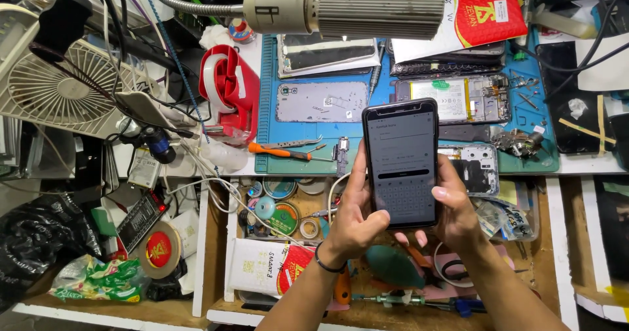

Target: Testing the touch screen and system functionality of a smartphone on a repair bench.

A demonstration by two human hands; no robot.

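Observation:
A black smartphone (401, 157) with a lit grey screen is held upright over an open wooden drawer. My left hand (357, 216) grips its lower left edge, thumb bent across the on-screen keyboard. My right hand (455, 213) cups the lower right edge, fingers behind the phone. A dark band circles my left wrist. Both hands wrap the same phone.
A blue work mat (268, 121) holds opened phones, a silver back cover (321, 102), tweezers and an orange screwdriver (278, 151). A ribbed lamp head (367, 7) hangs overhead. A white fan (56, 85) and red tape dispenser (226, 82) stand left. The drawer (226, 239) holds tape rolls, tools and packets.

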